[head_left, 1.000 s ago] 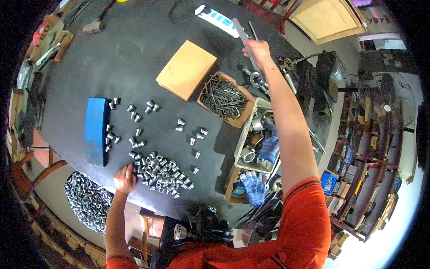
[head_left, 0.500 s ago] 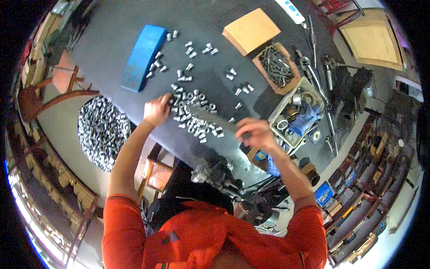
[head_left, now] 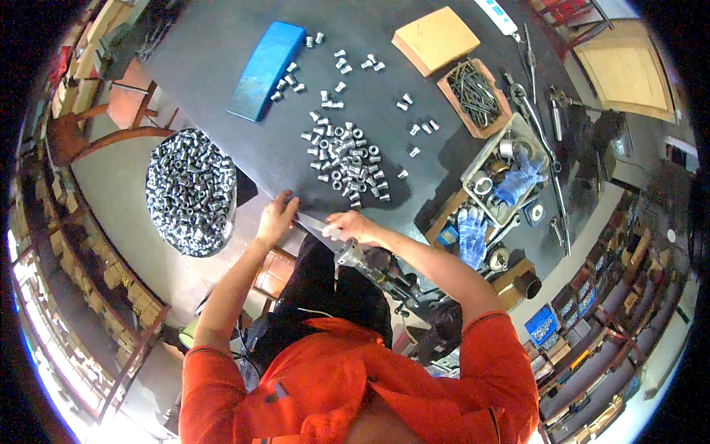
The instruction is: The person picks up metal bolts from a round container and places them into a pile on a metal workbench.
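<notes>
At the near edge of the dark grey desk [head_left: 222,78], the right hand [head_left: 342,228] has its fingers closed around one end of a flat, narrow grey metal strip [head_left: 310,220]. The strip extends from these fingers toward the left hand [head_left: 278,217], whose fingers are bent inward at the opposite end; whether they grip it cannot be told.

Directly ahead of both sets of fingers, and apart from them, lies a pile of small silver flanged metal sleeves [head_left: 344,159]. Loose sleeves of the same kind are scattered farther ahead. Beyond the left fingers, past the pile, a long blue rectangular block [head_left: 266,70] lies at a slant. To the left of the left fingers, off the desk, is a large rounded heap of similar silver parts [head_left: 190,192].

Ahead and to the right of the right fingers are a closed tan cardboard box [head_left: 435,41], an open box of dark slender metal rods [head_left: 475,94] and a pale plastic bin [head_left: 489,148] of mixed parts. Nearer the right fingers, beside the bin, lies a blue-and-white knitted glove [head_left: 472,235]. Just below them is a silver cylindrical machine head [head_left: 351,255].
</notes>
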The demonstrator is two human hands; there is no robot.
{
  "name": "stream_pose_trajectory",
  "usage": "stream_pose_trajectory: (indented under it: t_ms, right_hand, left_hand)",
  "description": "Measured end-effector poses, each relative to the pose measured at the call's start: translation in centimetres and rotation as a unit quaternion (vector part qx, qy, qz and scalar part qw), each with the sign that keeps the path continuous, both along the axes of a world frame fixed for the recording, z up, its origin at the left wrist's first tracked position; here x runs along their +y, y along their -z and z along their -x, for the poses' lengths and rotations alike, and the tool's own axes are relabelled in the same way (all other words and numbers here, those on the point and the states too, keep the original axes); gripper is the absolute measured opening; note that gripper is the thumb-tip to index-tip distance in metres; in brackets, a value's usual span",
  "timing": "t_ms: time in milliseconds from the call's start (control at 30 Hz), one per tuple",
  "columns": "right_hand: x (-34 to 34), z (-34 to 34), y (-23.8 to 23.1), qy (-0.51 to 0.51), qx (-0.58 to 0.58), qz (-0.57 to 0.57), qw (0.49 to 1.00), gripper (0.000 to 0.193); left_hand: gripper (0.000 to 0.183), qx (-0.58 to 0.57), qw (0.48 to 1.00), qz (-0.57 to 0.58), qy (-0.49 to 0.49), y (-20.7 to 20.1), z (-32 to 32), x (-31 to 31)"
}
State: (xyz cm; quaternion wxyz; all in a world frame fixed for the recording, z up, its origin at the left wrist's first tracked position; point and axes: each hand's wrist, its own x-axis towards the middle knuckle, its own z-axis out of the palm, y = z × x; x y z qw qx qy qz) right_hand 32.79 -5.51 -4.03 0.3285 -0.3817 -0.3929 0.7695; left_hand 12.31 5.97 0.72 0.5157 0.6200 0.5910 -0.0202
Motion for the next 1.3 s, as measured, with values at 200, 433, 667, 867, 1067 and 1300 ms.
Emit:
stream_pose_trajectory:
  t_ms: [200, 433, 667, 867, 1067, 1300]
  right_hand:
    - [-0.2, -0.3, 1.0, -0.043, -0.022, 0.167, 0.985, 0.029]
    - [-1.2, 0.0, 0.5, 0.062, 0.045, 0.057, 0.995, 0.025]
    - [1.8, -1.2, -2.3, -0.104, -0.111, -0.044, 0.987, 0.02]
    - [4.1, -0.9, -6.2, -0.146, -0.333, -0.007, 0.931, 0.024]
    - [4.7, -2.1, -8.7, -0.164, -0.403, 0.118, 0.893, 0.027]
    - [-7.8, -8.8, -15.6, 0.392, -0.11, 0.105, 0.907, 0.027]
  left_hand:
    - [0.037, 0.033, 0.988, -0.146, 0.026, 2.5, 0.8, 0.4]
    - [0.037, 0.022, 0.965, -0.205, 0.16, 0.5, 0.6, 0.7]
    - [0.033, 0.08, 0.898, -0.271, 0.336, -0.7, -2.3, 0.8]
    - [0.024, 0.027, 0.866, -0.324, 0.38, 0.3, -1.7, 2.0]
    - [0.021, 0.033, 0.833, -0.294, 0.468, 0.9, -1.7, 4.2]
    - [0.021, 0.041, 0.816, -0.245, 0.522, 0.6, -2.1, 5.4]
